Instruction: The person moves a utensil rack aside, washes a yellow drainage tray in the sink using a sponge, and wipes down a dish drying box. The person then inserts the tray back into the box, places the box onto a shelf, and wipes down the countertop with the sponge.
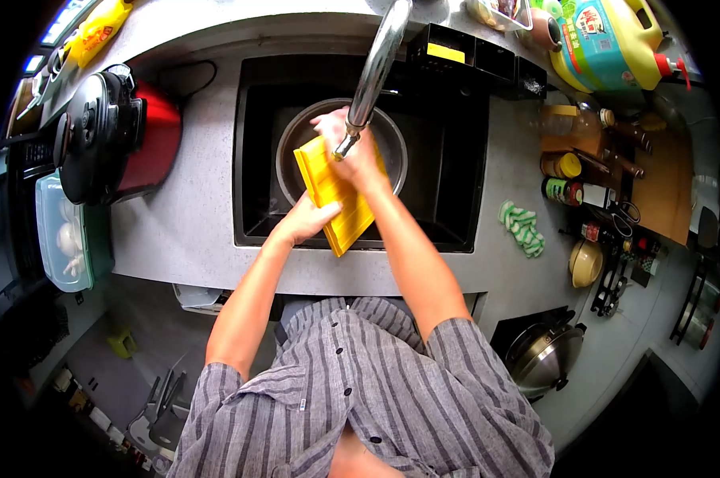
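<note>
A yellow rectangular ridged board [328, 179] is held at a slant over the black sink [444, 239], above a round metal basin [397, 135]. My left hand [306, 218] grips the board's lower left edge, thumb on top and fingers underneath. My right hand [358, 155] lies across the board's upper part; its fingers are smeared by motion, and the faucet hides some of it. The chrome faucet [380, 60] hangs right over that hand. Whether water is running cannot be made out.
Left on the counter stands a red and black pressure cooker [149, 131], near a lidded clear box [61, 231]. A green and white cloth [522, 229] lies right of the sink. Behind are a black caddy [479, 60] and a large yellow detergent jug [607, 40]. Jars and bottles crowd the right.
</note>
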`<state>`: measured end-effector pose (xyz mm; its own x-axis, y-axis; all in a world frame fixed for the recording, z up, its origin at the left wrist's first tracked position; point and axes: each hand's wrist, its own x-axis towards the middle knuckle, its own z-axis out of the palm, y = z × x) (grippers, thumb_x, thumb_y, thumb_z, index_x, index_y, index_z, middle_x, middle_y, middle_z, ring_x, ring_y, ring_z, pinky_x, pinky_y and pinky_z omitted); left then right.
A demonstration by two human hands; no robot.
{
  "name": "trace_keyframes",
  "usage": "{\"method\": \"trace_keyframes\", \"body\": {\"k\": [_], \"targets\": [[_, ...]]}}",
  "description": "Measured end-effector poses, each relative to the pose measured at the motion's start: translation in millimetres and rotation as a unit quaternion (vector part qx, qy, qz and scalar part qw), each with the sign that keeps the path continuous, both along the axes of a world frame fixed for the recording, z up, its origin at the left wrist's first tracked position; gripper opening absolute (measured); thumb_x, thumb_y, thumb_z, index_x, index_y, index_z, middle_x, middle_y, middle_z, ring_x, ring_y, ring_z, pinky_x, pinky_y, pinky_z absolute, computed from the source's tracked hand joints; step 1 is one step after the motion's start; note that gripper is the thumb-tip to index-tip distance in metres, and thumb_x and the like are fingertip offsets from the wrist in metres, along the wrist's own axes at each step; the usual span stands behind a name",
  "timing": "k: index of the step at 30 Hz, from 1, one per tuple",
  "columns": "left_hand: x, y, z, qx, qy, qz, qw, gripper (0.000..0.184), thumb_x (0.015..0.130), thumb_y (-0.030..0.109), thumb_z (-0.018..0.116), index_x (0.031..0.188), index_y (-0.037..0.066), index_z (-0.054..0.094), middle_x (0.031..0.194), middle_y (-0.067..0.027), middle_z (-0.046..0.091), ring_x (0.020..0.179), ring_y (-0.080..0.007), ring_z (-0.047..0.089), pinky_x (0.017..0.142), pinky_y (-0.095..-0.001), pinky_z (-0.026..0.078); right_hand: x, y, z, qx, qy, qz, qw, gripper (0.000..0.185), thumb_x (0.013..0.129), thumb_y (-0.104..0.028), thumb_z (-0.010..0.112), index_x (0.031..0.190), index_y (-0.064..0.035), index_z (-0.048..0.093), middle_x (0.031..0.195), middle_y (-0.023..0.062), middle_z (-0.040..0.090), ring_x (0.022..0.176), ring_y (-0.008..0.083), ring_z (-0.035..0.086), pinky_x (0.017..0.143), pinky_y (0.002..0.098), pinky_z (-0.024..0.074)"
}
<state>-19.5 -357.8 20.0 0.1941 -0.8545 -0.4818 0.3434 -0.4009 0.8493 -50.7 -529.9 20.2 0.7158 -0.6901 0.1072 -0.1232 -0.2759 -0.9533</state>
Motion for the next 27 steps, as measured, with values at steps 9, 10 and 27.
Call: {"method": "trace_keyframes", "body": {"k": [9, 10, 27], "targets": [[4.8, -4.4, -17.1, 0.062, -0.002, -0.006, 0.998, 0.058, 0.089, 0.011, 0.062, 0.141, 0.000, 0.041, 0.130, -0.0114, 0.058, 0.121, -0.0200, 0.054, 0.102, -0.0342, 0.046, -3.7, 19.0, 20.4, -0.162, -0.001, 0.009, 0.987, 0.020, 0.092, -0.016, 0.056, 0.093, -0.0065, 0.073, 0.092, 0.0132, 0.068, 0.107, 0.0330, 0.060, 0.093, 0.0452, 0.0490], [4.4, -5.9, -15.0, 0.060, -0.007, 0.001, 0.998, 0.058, 0.089, 0.010, 0.061, 0.142, -0.001, 0.041, 0.130, -0.0113, 0.058, 0.121, -0.0201, 0.054, 0.103, -0.0342, 0.046, -4.1, 24.1, 22.2, -0.156, 0.002, 0.018, 0.988, 0.020, 0.093, -0.018, 0.056, 0.095, -0.0073, 0.073, 0.097, 0.0130, 0.068, 0.108, 0.0323, 0.060, 0.095, 0.0452, 0.0487], [3.0, 14.3, -0.8, 0.017, 0.209, 0.245, 0.947, 0.058, 0.097, 0.028, 0.063, 0.145, 0.002, 0.043, 0.139, -0.0105, 0.055, 0.125, -0.0217, 0.055, 0.106, -0.0379, 0.046, -34.7, 22.4, -30.9, -0.140, 0.133, 0.028, 0.981, 0.039, 0.100, -0.033, 0.051, 0.126, -0.0074, 0.064, 0.131, 0.0234, 0.060, 0.123, 0.0415, 0.055, 0.104, 0.0485, 0.0443]]}}
